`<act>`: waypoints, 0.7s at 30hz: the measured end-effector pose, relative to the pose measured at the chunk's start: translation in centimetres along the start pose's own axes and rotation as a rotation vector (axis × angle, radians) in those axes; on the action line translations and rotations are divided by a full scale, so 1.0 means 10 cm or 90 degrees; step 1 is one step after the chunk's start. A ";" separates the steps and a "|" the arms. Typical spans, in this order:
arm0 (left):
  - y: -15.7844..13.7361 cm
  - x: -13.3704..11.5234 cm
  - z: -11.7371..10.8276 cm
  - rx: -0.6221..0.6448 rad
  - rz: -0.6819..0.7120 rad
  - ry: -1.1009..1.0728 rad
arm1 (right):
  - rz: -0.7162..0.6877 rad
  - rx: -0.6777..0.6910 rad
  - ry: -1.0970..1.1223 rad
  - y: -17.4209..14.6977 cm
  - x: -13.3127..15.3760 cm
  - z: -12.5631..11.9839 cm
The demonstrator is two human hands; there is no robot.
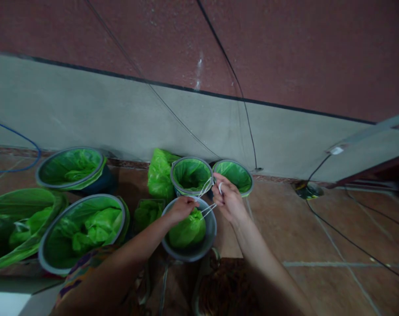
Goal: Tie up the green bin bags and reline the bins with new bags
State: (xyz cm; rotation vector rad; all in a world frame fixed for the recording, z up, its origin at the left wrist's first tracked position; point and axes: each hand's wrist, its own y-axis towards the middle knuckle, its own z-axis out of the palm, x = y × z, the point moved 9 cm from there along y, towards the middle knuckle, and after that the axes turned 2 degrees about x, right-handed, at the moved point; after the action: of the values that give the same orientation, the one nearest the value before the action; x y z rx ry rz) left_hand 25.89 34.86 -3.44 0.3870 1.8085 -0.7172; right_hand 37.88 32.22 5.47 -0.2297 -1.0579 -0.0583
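In front of me a green plastic bag (188,230) sits inside a grey bucket (211,237), its gathered neck pointing up. My left hand (183,208) pinches white string (205,188) beside the bag's neck, over the bucket's left rim. To the right, my right hand (228,198) is closed on the same string, which stretches in loops between both hands and the bag. A white ring-like piece (220,188) shows at the right hand's fingers; I cannot tell what it is.
Green-lined buckets stand behind, a left one (192,174) and a right one (233,175), beside a green bag (162,173). More lined buckets (87,232) are on the left. A black cable (346,241) crosses the tiled floor at right; a wall (120,118) runs behind.
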 end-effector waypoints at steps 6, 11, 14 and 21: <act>-0.29 -0.38 0.50 0.299 0.161 0.142 | 0.026 0.013 0.042 0.08 -0.08 0.13; -0.24 -0.32 0.37 0.234 0.145 0.153 | 0.107 -0.115 -0.051 0.13 -0.28 -0.20; -0.13 -0.19 0.24 0.165 0.094 0.079 | 0.162 -0.153 -0.216 0.05 -0.47 -0.37; 0.02 0.00 -0.08 0.019 0.019 -0.071 | 0.115 0.081 -0.697 -0.06 -0.75 -0.28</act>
State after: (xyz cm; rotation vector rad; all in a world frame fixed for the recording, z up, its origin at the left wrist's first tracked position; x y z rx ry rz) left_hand 25.42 35.51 -3.30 0.3867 1.6857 -0.7318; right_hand 36.51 30.57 -2.30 -0.2405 -2.1138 0.3361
